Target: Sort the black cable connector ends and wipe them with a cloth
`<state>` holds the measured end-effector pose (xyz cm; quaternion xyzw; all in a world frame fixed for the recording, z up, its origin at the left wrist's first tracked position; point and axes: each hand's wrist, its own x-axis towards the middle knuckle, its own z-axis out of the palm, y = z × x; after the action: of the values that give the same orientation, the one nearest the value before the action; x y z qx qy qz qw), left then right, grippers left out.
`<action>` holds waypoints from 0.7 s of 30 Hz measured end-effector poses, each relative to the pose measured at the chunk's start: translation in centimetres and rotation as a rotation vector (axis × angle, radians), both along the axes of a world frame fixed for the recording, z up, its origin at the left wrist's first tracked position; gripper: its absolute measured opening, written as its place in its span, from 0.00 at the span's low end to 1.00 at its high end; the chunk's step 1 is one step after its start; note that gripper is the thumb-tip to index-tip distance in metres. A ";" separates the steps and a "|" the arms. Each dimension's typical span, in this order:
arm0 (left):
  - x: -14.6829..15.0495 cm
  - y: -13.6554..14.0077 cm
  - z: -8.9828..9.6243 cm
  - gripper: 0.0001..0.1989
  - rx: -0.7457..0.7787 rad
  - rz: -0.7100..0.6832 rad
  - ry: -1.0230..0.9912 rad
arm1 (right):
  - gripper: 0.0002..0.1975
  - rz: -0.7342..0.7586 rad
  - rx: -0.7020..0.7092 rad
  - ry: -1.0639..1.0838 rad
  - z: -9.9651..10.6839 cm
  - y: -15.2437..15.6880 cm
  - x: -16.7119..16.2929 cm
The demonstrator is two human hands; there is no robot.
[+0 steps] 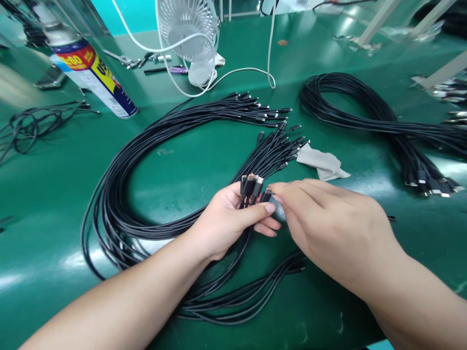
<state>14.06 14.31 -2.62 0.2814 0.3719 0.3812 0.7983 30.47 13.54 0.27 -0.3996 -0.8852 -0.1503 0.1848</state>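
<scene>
Several black USB cables (257,187) are bunched upright in my left hand (233,209), plug ends up, with its thumb across them. One plug (266,195) leans out to the right of the bunch. Close against that plug, the thumb and forefinger of my right hand (328,218) are pinched together; what lies between them is hidden. Behind my hands a large coil of black cables (120,170) curves round, its plug ends fanned out to the right. More cable ends (255,291) lie in front, below my hands.
A crumpled whitish cloth (323,163) lies beyond my right hand. Another cable bundle (365,112) is at the right. At the back are a white fan (189,34) with a trailing cord and a spray can (98,73). Loose cable (34,124) lies on the left of the green table (44,209).
</scene>
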 end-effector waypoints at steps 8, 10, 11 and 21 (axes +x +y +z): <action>0.3 -0.3 0.0 0.09 -0.004 0.037 0.027 | 0.11 -0.004 -0.003 -0.049 0.1 -0.2 -0.1; 0.4 -0.3 0.0 0.10 -0.006 0.045 0.032 | 0.11 -0.008 0.006 -0.047 0.0 -0.2 -0.1; 0.4 -0.3 0.0 0.10 -0.004 0.046 0.034 | 0.11 -0.010 0.009 -0.046 -0.1 -0.2 -0.1; 0.6 -0.3 -0.2 0.07 0.008 0.057 0.048 | 0.12 -0.010 0.000 -0.080 0.1 -0.2 -0.2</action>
<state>14.63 13.97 -2.87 0.2832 0.3972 0.3983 0.7768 30.27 13.38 0.36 -0.3976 -0.8900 -0.1670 0.1484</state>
